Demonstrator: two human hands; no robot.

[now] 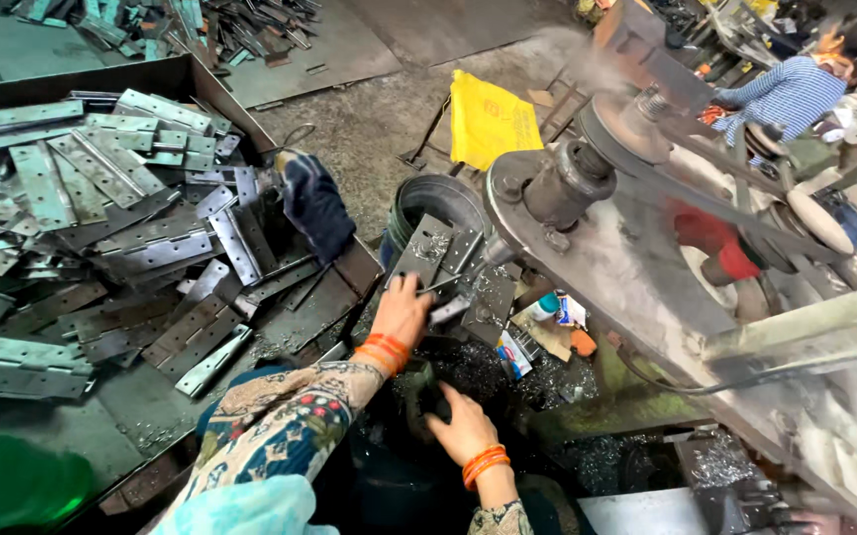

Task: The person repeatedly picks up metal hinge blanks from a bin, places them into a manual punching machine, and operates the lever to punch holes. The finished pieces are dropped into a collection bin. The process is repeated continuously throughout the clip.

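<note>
Left hand grips a hinge at the machine, about 12 o'clock from the wrist. Right hand is closed on a dark lever at 6 o'clock below it. Tray at 9 o'clock holds a big hinge pile, so apparently plenty left; finished count not visible.

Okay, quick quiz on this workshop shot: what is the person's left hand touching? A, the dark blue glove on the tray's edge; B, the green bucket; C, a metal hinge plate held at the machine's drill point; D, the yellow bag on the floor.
C: the left hand presses on a metal hinge plate at the machine, while the yellow bag and dark blue glove lie apart from it.
</note>
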